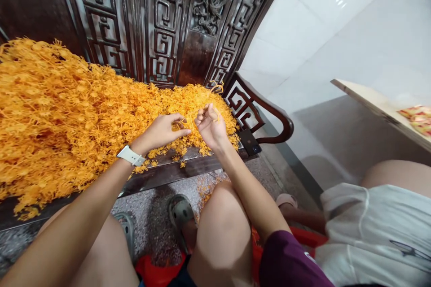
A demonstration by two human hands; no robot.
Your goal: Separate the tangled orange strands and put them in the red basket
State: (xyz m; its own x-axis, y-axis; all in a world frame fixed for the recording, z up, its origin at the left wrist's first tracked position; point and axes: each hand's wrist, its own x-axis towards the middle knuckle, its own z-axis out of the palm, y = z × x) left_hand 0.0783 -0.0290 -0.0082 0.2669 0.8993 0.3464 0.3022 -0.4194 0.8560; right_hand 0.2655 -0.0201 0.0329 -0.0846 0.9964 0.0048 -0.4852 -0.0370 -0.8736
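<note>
A big heap of orange, spidery plastic-looking flower pieces (77, 112) covers the seat of a dark carved wooden bench (198, 56). My left hand (161, 131), with a white-banded watch at its wrist, hovers over the heap's front edge. Its thumb and forefinger are apart, and orange pieces show behind the gap. Beside it, my right hand (213, 128) is palm up with curled fingers, pinching a thin orange flower piece (216, 115). Orange strands (217, 86) stick up just beyond its fingertips; whether they belong to the held piece I cannot tell.
A dark phone (249, 142) lies at the seat's right end, below the curved armrest (286, 128). Another person in pale shorts (373, 228) sits close on my right. A wooden board edge (367, 101) juts in at right. Orange scraps (206, 188) litter the floor.
</note>
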